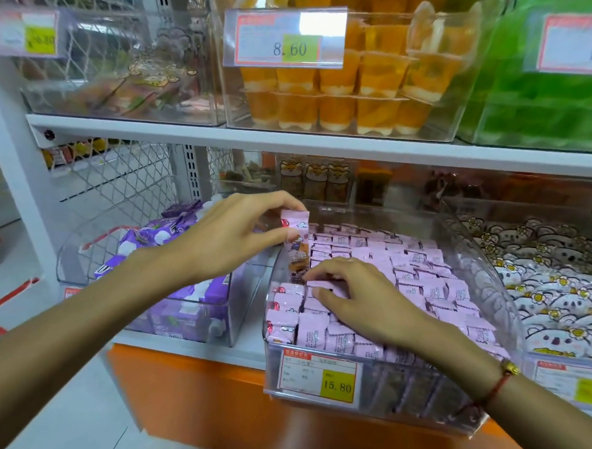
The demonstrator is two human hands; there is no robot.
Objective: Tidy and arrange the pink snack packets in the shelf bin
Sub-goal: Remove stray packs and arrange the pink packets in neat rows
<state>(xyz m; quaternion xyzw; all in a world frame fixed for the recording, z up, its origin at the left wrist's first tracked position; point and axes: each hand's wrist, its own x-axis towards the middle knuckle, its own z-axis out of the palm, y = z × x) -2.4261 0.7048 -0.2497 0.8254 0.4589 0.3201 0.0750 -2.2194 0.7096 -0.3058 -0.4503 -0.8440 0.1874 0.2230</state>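
- We see the left hand (226, 238) raised over the left rim of the clear shelf bin (489, 282); its grip pinches one pink packet (297, 239) by the top edge, thumb and fingertips curled on it; the packet hangs upright, its lower end down among the others.
- The right hand (356, 296) lies on the pink snack packets (427, 279) in the front left part of the bin; fingers bent, tips pressing on a packet edge; whether it truly pinches one we cannot tell, the tips being partly hidden.
- The packets fill the bin in close rows, most lying backs up; a few at the left front show their printed faces.
- A price tag (318, 377) reading 15.80 sits on the bin front.
- Just left, a bin of purple packets (175, 299); just right, a bin of white flower-print packets (558, 286); on the shelf above, orange jelly cups (366, 83) behind a tag reading 8.60.
- A red cord bracelet (498, 387) circles the right wrist.
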